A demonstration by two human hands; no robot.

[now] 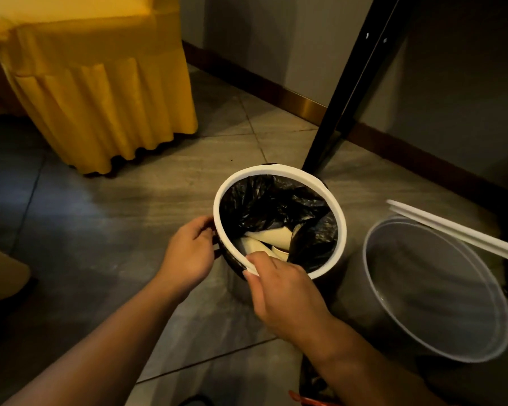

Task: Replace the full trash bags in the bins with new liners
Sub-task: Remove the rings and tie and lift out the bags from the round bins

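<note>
A small round bin with a white ring rim (279, 170) stands on the floor in the middle. A crumpled black trash bag (270, 206) lines it, and pale paper scraps (272, 237) lie inside. My right hand (279, 284) pinches the near edge of the white rim, thumb inside. My left hand (189, 253) curls against the bin's left side, just under the rim. A second bin, grey and bare inside (423, 288), stands to the right with no bag visible in it.
A chair draped in yellow cloth (100, 83) stands at the back left. A black slanted table leg (343, 106) rises right behind the bin. White rods (458, 230) cross above the grey bin. The wall and brown skirting (276, 89) run behind. Something dark lies by my right forearm (314, 382).
</note>
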